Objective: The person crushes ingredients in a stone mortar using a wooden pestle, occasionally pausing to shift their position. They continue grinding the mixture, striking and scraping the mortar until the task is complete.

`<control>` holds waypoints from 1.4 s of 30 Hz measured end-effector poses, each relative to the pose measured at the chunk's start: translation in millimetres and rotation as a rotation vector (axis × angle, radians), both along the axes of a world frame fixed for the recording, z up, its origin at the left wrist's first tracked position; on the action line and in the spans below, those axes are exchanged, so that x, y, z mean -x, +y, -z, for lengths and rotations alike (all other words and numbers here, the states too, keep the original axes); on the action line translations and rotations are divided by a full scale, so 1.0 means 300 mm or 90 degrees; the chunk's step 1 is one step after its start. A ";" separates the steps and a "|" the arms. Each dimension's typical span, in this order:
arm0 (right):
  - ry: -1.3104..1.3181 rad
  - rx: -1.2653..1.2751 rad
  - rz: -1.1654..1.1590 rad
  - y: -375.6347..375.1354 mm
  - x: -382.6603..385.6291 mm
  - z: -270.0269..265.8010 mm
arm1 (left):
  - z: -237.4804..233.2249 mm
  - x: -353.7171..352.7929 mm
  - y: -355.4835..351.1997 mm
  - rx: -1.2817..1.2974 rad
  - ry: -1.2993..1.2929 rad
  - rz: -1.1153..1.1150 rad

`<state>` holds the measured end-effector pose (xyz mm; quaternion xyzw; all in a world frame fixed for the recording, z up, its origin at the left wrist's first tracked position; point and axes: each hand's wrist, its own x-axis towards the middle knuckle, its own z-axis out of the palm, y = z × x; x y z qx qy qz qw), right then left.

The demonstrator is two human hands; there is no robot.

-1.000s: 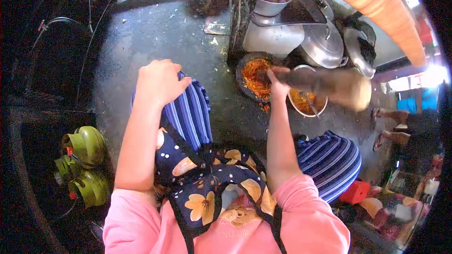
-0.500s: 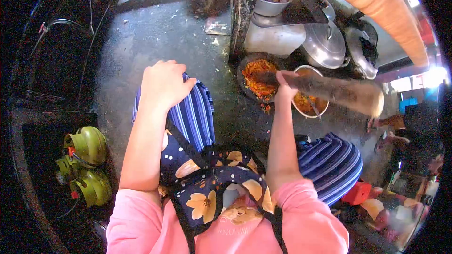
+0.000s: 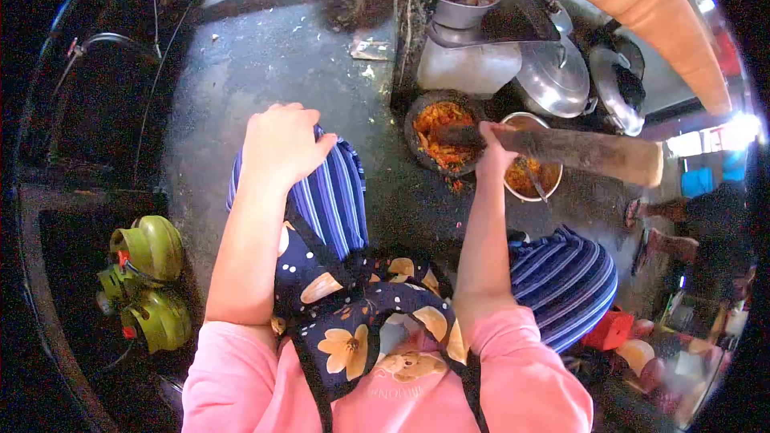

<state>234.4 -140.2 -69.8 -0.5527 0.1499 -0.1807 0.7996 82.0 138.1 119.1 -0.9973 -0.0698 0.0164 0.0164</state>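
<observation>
My right hand is wrapped round a thick wooden pestle. The pestle's darker end rests in a dark stone mortar, among chopped orange and red food. Just right of my wrist stands a white-rimmed bowl holding orange mash, with a spoon handle leaning out; my hand and the pestle hide part of it. My left hand lies on my knee in blue striped cloth, fingers bent over the knee and thumb apart, with nothing held.
Beyond the mortar stand lidded metal pots and a grey pot of food beside a wooden post. Green gas cylinders are at left. Another person's feet show at right, near a red container.
My right hand and the pestle have shifted slightly right and sit sharper in view. My left hand stays on the knee. The other person's foot at right has moved a little.
</observation>
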 end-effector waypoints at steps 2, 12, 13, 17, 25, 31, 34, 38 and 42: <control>-0.065 0.027 0.047 -0.004 0.051 -0.069 | -0.005 0.008 -0.010 0.003 0.028 -0.004; -0.070 0.088 -0.035 -0.081 -0.039 -0.035 | -0.017 0.004 -0.002 0.014 0.009 -0.021; -0.039 0.116 -0.071 -0.032 -0.011 -0.013 | -0.017 0.004 -0.002 0.003 0.014 -0.020; -0.092 0.008 0.011 -0.042 0.014 -0.049 | 0.000 -0.004 0.003 0.012 -0.002 -0.001; -0.106 0.179 -0.113 -0.048 0.029 -0.374 | -0.278 0.161 -0.124 0.471 -0.052 0.637; -0.048 0.083 -0.228 0.026 0.075 -0.090 | -0.433 0.372 -0.343 0.480 -0.185 0.639; -0.173 0.268 -0.156 0.047 0.079 -0.333 | -0.410 0.348 -0.408 0.427 -0.299 0.650; -0.195 0.258 -0.206 -0.005 0.069 -0.463 | -0.337 0.318 -0.291 0.299 -0.308 0.570; -0.188 0.228 -0.179 0.001 -0.020 -0.063 | -0.336 0.315 -0.237 0.233 -0.300 0.557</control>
